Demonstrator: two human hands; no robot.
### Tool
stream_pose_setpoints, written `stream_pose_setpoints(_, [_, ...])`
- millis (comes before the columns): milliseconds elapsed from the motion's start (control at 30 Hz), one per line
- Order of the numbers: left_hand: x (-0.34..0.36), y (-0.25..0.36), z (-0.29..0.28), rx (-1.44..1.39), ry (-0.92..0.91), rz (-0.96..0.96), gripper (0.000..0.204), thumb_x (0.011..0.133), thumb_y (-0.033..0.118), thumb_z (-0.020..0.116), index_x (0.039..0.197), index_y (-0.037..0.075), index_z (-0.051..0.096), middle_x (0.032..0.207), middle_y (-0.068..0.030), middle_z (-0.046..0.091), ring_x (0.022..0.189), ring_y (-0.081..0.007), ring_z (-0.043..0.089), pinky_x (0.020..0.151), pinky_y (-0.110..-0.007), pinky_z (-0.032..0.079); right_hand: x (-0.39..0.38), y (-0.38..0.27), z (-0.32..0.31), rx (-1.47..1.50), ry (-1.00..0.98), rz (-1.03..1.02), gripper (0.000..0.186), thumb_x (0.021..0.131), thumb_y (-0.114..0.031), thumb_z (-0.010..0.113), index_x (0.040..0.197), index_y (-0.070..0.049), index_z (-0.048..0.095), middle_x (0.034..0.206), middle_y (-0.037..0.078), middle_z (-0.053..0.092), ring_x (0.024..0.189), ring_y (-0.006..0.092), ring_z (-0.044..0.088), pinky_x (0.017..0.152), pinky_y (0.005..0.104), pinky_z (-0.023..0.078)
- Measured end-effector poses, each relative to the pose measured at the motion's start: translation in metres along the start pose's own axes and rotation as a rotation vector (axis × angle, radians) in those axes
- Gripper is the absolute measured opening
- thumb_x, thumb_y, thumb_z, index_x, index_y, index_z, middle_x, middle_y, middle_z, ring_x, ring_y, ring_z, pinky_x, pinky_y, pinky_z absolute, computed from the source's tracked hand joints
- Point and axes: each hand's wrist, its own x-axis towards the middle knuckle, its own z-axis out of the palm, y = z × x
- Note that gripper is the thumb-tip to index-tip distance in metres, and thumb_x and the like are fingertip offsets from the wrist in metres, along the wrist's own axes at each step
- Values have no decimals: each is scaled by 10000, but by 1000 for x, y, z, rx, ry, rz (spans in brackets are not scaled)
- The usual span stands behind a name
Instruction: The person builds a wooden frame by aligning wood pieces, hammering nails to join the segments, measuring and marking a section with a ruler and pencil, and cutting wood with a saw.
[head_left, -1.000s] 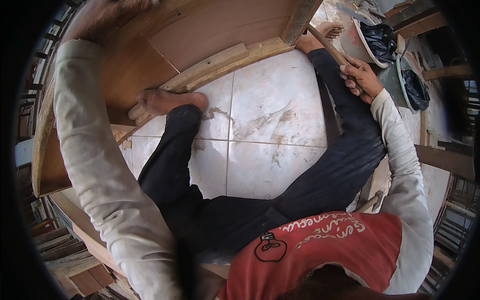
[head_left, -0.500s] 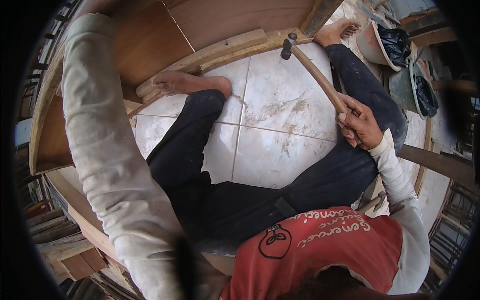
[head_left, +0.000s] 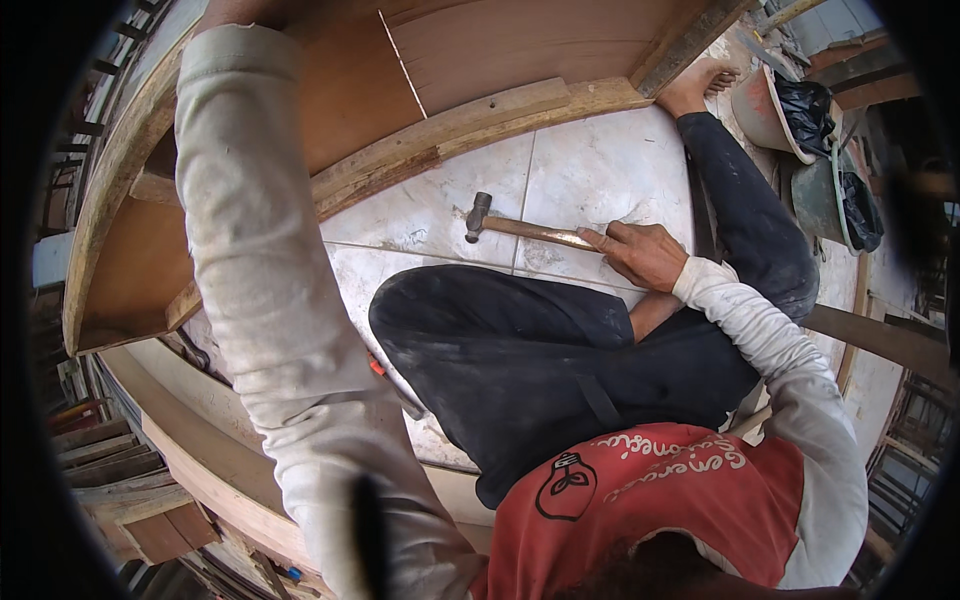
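Observation:
A ball-peen hammer [head_left: 530, 231] with a dark head and a worn wooden handle lies in my right hand [head_left: 645, 252], whose fingers are closed round the handle's end. The hammer is held low over the tiles, its head toward the left. My left arm reaches far forward along a wooden panel frame [head_left: 440, 130]. Only the wrist end of my left hand [head_left: 245, 12] shows at the top edge, next to the frame; its fingers are out of sight. Brown sheet panels [head_left: 540, 40] are set in this frame, with a thin light line between them.
My legs [head_left: 520, 340] are folded on the white tile floor [head_left: 400, 210]. Two buckets [head_left: 770, 115] with black plastic stand at the far right. A curved timber piece [head_left: 180, 440] runs along the left, beside stacked wood strips [head_left: 100, 460]. A red-marked tool [head_left: 376, 364] lies by my knee.
My right hand has brought the hammer down and left, its head swinging from far right to the middle. My left leg has drawn back toward me, its foot leaving the frame's edge.

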Motion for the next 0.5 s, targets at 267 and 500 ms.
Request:
stream_pose_setpoints(267, [-9,20,-22,-145,-144,-51,558,830,503,765,1059,-1,695,995,-230,711,933,-390,682,829,-458,510,110,12,-14,-27,483,-27,572,870,-168,719,1409,-106,538,1338,153,516,1248,364,512,1053,452,457])
stream_pose_setpoints(500, [-17,12,-13,-305,-71,88,505,843,415,782,1084,-23,709,958,-200,733,875,-324,704,811,-428,523,201,51,-20,-367,589,143,562,882,-208,715,1416,-135,552,1406,100,531,1335,342,467,1105,498,392])
